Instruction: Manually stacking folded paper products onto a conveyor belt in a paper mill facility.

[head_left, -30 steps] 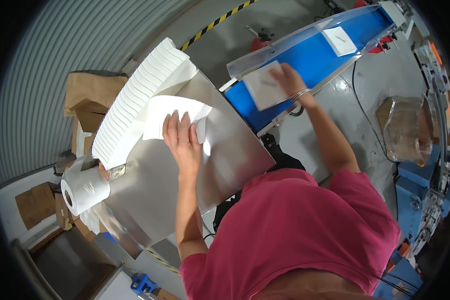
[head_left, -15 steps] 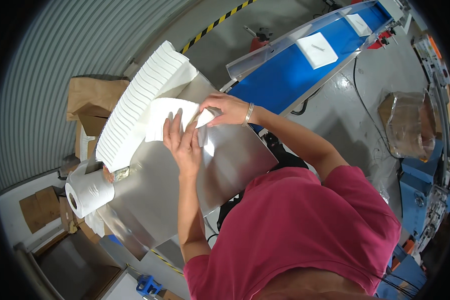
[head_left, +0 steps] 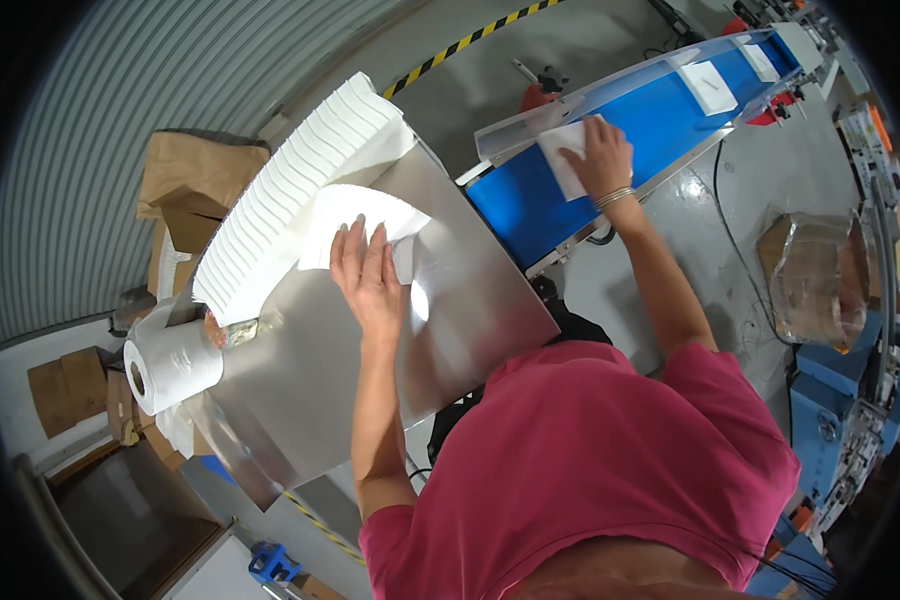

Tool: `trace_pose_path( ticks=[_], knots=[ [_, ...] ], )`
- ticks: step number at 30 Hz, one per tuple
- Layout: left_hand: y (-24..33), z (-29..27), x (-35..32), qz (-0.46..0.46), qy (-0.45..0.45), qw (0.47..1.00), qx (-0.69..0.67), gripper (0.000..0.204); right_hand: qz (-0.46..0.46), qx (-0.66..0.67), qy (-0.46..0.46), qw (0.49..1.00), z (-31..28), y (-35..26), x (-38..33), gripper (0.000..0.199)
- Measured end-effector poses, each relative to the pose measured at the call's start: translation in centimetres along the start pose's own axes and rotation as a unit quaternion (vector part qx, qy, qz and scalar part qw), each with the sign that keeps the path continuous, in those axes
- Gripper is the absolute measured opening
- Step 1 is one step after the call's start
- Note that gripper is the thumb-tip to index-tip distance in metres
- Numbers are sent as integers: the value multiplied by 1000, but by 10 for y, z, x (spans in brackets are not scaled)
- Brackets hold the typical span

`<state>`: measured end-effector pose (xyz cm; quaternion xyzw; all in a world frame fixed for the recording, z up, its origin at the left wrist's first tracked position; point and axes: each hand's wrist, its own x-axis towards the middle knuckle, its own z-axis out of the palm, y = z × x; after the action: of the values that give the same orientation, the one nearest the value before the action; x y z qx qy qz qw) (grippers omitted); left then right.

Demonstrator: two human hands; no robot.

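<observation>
My left hand lies with fingers spread on a small fanned batch of white folded sheets, at the near side of a long row. That long row of white folded sheets runs along the far left edge of the metal table. Over the blue conveyor belt, my right hand grips a white folded pad by its right side, thumb on top. The pad is at the belt's near end; whether its whole underside touches the belt is hidden.
Two more white pads, one nearer and one farther, lie along the belt. A clear guard edges its far side. A white roll sits at the table's left end. Blue machinery and a plastic-lined box are at right.
My right hand has moved from beside the left hand to the belt, carrying a white folded pad. The other pads on the belt have shifted farther away. My left hand stays on the sheets.
</observation>
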<state>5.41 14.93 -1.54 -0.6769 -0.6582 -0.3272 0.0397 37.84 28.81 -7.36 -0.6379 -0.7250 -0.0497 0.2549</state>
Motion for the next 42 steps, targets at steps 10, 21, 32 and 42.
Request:
trace_pose_path(
  ticks=[10,21,32,42],
  knots=[
    [2,-2,6,45,-18,999,-24,23,-230,469,-271,808,20,-149,-11,43],
    [-20,-1,5,-3,5,1000,-5,29,193,234,-229,925,3,8,6,45],
    [-21,-5,6,28,-6,1000,-1,23,-148,481,-229,833,18,-141,-21,47],
    [-27,-7,12,-15,4,1000,-23,29,67,516,-331,787,25,-96,-29,46]
  ],
)
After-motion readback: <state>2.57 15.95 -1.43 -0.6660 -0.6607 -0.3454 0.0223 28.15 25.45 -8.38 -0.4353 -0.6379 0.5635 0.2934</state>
